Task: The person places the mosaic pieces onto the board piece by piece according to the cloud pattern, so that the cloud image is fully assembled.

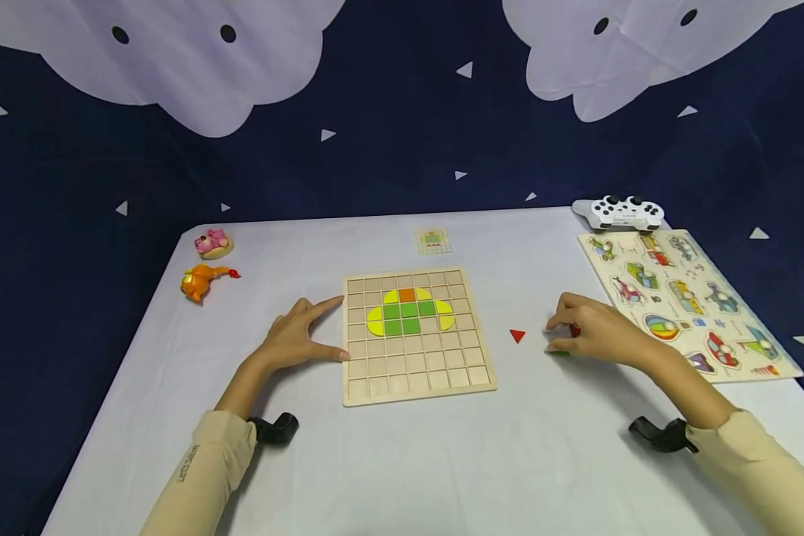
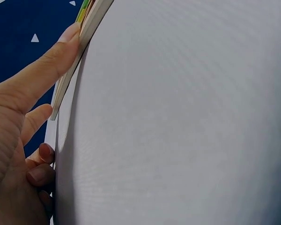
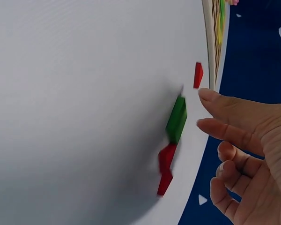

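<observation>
A wooden grid board (image 1: 415,383) lies mid-table, with green squares (image 1: 391,318), an orange square (image 1: 406,295) and yellow rounded pieces (image 1: 374,321) set in its cells. My left hand (image 1: 288,339) touches the board's left edge with spread thumb and index finger. To the right, my right hand (image 1: 599,329) hovers low over loose pieces, its thumb and index finger apart. The right wrist view shows a green block (image 3: 176,119) just beyond those fingertips, and two red blocks (image 3: 166,158) in line with it. A red triangle (image 1: 517,336) lies between board and right hand.
Behind the board lies a small pattern card (image 1: 432,240). A picture puzzle board (image 1: 690,305) and a white game controller (image 1: 619,214) occupy the right side. At the far left sit an orange toy figure (image 1: 201,281) and a pink one (image 1: 213,243).
</observation>
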`<action>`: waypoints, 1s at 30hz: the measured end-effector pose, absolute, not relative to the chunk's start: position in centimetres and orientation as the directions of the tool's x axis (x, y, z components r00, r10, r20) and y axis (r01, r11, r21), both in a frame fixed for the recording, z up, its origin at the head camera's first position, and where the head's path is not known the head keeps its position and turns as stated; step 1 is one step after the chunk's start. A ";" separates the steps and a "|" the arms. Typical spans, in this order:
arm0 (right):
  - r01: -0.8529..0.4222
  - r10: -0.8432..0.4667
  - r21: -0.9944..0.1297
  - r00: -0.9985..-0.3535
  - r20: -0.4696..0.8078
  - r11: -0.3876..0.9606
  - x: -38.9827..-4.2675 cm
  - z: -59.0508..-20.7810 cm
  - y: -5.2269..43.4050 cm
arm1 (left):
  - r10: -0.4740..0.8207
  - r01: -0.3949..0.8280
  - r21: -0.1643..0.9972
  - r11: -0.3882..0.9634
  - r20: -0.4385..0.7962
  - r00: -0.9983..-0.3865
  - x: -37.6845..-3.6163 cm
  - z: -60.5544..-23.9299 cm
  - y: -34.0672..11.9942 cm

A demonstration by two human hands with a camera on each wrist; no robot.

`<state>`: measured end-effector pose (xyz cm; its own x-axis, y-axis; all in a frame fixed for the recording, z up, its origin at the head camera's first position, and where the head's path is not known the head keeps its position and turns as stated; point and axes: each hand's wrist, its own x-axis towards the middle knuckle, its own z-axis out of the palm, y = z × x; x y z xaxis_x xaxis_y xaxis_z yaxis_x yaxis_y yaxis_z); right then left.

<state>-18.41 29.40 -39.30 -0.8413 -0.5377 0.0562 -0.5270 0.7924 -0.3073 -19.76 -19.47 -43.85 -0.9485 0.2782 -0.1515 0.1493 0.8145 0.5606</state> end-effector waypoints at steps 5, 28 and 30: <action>-0.510 -0.527 -0.283 -0.850 0.018 0.812 -18.1 -39.1 30.3 | 0.272 0.143 0.562 0.815 -0.152 -0.950 -19.6 -44.0 -19.6; -0.589 -0.566 -0.289 -0.807 0.169 0.754 -17.9 -41.0 29.4 | 0.266 0.140 0.548 0.825 -0.158 -0.951 -19.8 -43.9 -19.5; -0.599 -0.571 -0.290 -0.800 0.185 0.746 -17.9 -41.1 29.0 | 0.265 0.137 0.550 0.824 -0.161 -0.951 -19.8 -43.8 -19.4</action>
<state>-17.95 28.98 -41.07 -0.8001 -0.5706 0.1852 -0.5993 0.7464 -0.2895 -19.80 -19.45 -43.83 -0.9508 0.2651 -0.1605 0.1367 0.8237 0.5503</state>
